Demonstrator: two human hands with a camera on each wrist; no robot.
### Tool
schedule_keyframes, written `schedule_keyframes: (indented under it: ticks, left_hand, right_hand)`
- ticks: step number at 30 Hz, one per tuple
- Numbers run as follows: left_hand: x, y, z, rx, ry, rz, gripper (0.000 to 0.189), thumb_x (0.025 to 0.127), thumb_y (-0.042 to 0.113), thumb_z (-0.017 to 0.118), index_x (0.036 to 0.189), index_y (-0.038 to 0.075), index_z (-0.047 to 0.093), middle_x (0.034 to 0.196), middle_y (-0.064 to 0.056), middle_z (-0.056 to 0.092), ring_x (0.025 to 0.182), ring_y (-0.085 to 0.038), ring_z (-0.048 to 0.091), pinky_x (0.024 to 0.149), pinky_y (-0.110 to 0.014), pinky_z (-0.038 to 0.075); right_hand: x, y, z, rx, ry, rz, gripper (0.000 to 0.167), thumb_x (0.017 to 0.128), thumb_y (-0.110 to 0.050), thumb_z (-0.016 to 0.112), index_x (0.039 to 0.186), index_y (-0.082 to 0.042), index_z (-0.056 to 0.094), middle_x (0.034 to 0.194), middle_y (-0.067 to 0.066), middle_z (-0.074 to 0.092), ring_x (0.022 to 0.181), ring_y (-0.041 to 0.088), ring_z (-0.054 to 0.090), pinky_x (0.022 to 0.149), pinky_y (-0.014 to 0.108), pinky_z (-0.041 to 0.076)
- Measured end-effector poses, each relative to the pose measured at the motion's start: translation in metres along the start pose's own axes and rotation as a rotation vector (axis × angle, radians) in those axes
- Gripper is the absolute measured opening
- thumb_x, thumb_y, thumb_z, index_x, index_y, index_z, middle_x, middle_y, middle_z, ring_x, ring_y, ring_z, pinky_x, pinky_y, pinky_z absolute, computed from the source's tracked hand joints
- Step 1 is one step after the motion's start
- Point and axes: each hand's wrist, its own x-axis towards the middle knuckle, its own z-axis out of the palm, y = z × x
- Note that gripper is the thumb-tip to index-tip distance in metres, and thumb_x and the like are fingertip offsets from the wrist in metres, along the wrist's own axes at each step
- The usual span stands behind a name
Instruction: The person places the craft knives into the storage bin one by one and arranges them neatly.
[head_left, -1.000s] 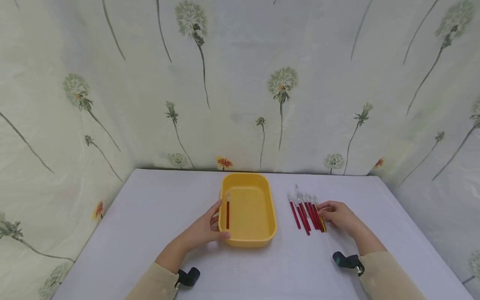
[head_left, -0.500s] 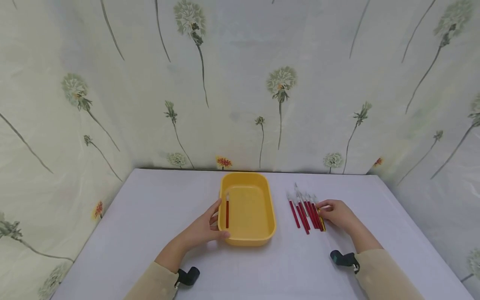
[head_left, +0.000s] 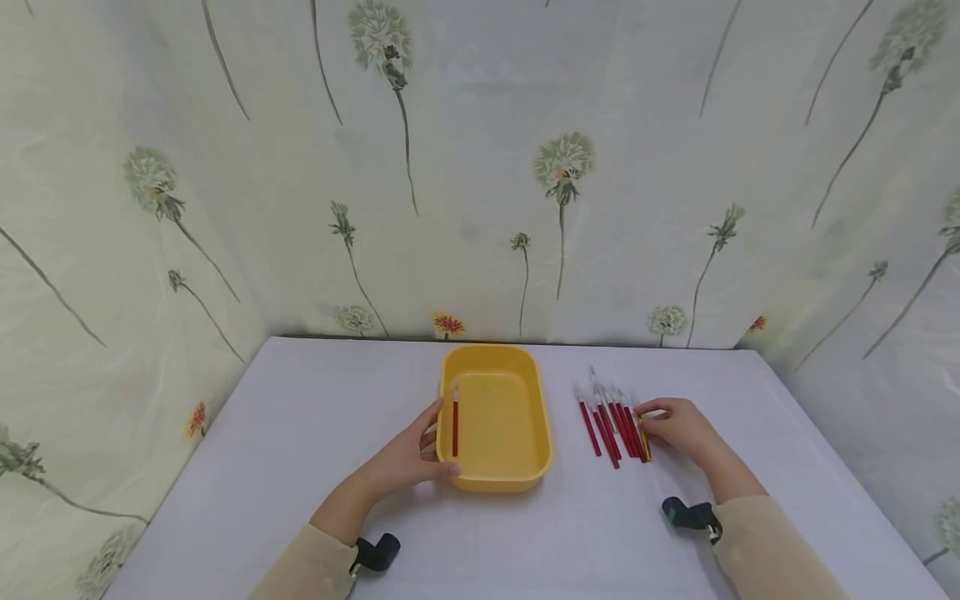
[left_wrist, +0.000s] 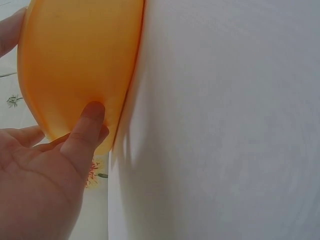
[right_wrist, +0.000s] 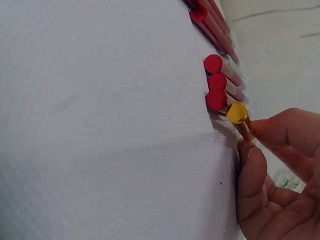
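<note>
A yellow tray (head_left: 501, 485) sits in the middle of the table. My left hand (head_left: 411, 450) holds it at its left side, thumb by the near left corner and fingers along the outer wall. Inside, a single red pencil (head_left: 455, 429) lies along the left wall. To the right of the tray, several red pencils (head_left: 606, 433) with whitish far ends lie side by side. At the right edge of this group, my right hand (head_left: 677, 427) pinches a yellow pencil (right_wrist: 237, 114) between thumb and forefinger; its far part is hidden by the fingers in the head view.
A white cloth covers the table (head_left: 337, 392). Behind and at both sides hangs a dandelion-print sheet (head_left: 465, 208), meeting the table's far edge. Black camera mounts (head_left: 692, 517) stick out from both wrists, low over the cloth.
The yellow pencil's near end has shifted slightly at the edge of the red ones, with the right hand at it. The left hand and the tray stay in place.
</note>
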Motion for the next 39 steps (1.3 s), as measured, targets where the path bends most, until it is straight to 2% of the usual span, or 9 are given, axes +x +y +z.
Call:
schedule_keyframes:
  ticks: [7,13,17,22,25,28,32,39]
  left_hand:
    - [0.001,0.000,0.000,0.019,0.006,-0.009,0.111,0.080,0.034,0.086,0.162,0.026,0.011,0.166,-0.007,0.020,0.137,-0.031,0.048,0.107,-0.045,0.045]
    - [0.001,0.001,0.000,0.026,0.007,-0.015,0.111,0.080,0.034,0.086,0.162,0.026,0.011,0.166,-0.007,0.020,0.138,-0.031,0.046,0.108,-0.044,0.044]
    - [0.000,0.001,0.000,0.016,0.005,-0.008,0.111,0.081,0.033,0.086,0.162,0.025,0.011,0.166,-0.008,0.020,0.138,-0.031,0.047,0.108,-0.044,0.044]
    - [-0.001,0.002,-0.001,0.019,0.006,-0.006,0.111,0.081,0.032,0.086,0.162,0.025,0.011,0.166,-0.008,0.020,0.137,-0.031,0.048,0.107,-0.045,0.045]
    - [-0.001,0.002,-0.001,0.013,0.004,-0.010,0.111,0.080,0.032,0.086,0.162,0.026,0.011,0.166,-0.008,0.020,0.137,-0.031,0.047,0.107,-0.045,0.044]
    - [-0.001,0.002,-0.001,0.010,0.002,-0.012,0.111,0.080,0.032,0.086,0.162,0.026,0.011,0.166,-0.008,0.019,0.138,-0.032,0.047,0.108,-0.045,0.044]
    - [-0.001,0.002,-0.001,0.014,0.003,-0.012,0.111,0.081,0.032,0.086,0.162,0.026,0.011,0.166,-0.008,0.018,0.138,-0.032,0.047,0.107,-0.046,0.044]
    - [0.000,0.002,0.000,0.018,0.009,-0.015,0.111,0.080,0.033,0.085,0.162,0.026,0.011,0.166,-0.007,0.018,0.138,-0.032,0.047,0.107,-0.045,0.044]
  right_hand:
    - [0.002,0.009,-0.002,0.066,0.011,0.037,0.039,0.091,-0.018,0.068,0.126,0.000,0.066,0.105,0.015,0.068,0.082,0.019,0.061,0.068,0.029,0.052]
    - [-0.006,0.005,-0.003,0.147,-0.007,0.054,0.042,0.093,-0.017,0.068,0.130,0.002,0.062,0.087,0.005,0.065,0.077,0.017,0.058,0.067,0.029,0.048]
    - [-0.012,0.000,-0.004,0.182,-0.016,0.040,0.043,0.093,-0.016,0.068,0.131,0.004,0.061,0.086,0.004,0.065,0.078,0.017,0.057,0.067,0.030,0.049]
    - [-0.016,-0.003,-0.006,0.199,-0.016,0.036,0.042,0.094,-0.016,0.066,0.132,0.002,0.060,0.105,0.011,0.066,0.086,0.019,0.059,0.073,0.030,0.053]
    - [-0.019,-0.006,-0.006,0.220,-0.016,0.038,0.043,0.096,-0.017,0.065,0.133,0.002,0.059,0.123,0.019,0.061,0.092,0.021,0.059,0.077,0.029,0.054]
    - [-0.023,-0.010,-0.005,0.252,-0.017,0.038,0.044,0.097,-0.018,0.064,0.135,0.003,0.057,0.134,0.024,0.055,0.097,0.022,0.059,0.079,0.027,0.056]
    - [-0.028,-0.017,-0.006,0.302,-0.022,0.041,0.046,0.098,-0.020,0.063,0.138,0.002,0.055,0.138,0.026,0.051,0.100,0.020,0.060,0.081,0.023,0.057]
    - [-0.033,-0.033,-0.006,0.362,-0.030,0.020,0.049,0.100,-0.023,0.062,0.142,0.002,0.052,0.137,0.024,0.053,0.101,0.016,0.061,0.084,0.022,0.057]
